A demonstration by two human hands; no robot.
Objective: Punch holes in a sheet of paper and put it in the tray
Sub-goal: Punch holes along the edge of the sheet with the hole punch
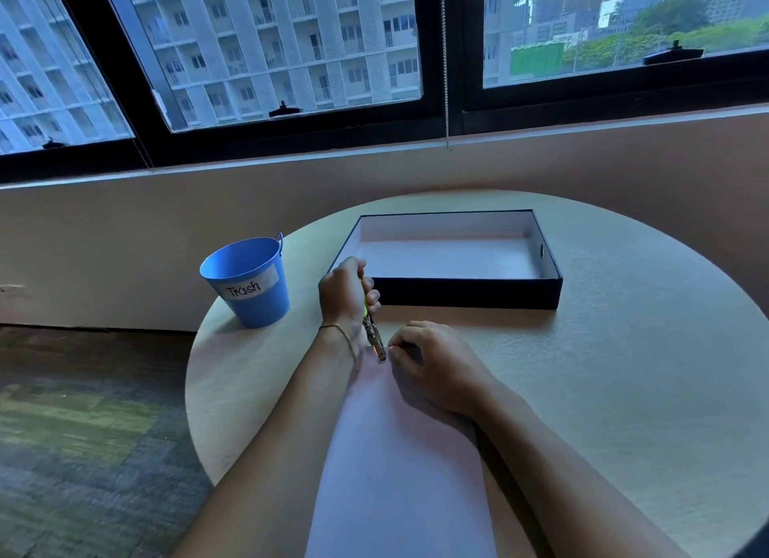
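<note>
Our left hand (347, 295) grips the punch (370, 328), and its tip sits on the far edge of the paper (399, 474). Our right hand (432, 366) pinches that edge just beside it with bent fingers. The paper lies long way from us toward the tray (470, 293), just past both hands, so it must go straight ahead

One sheet (399, 474), punch (369, 328), tray (457, 293), bucket (249, 295)
</note>
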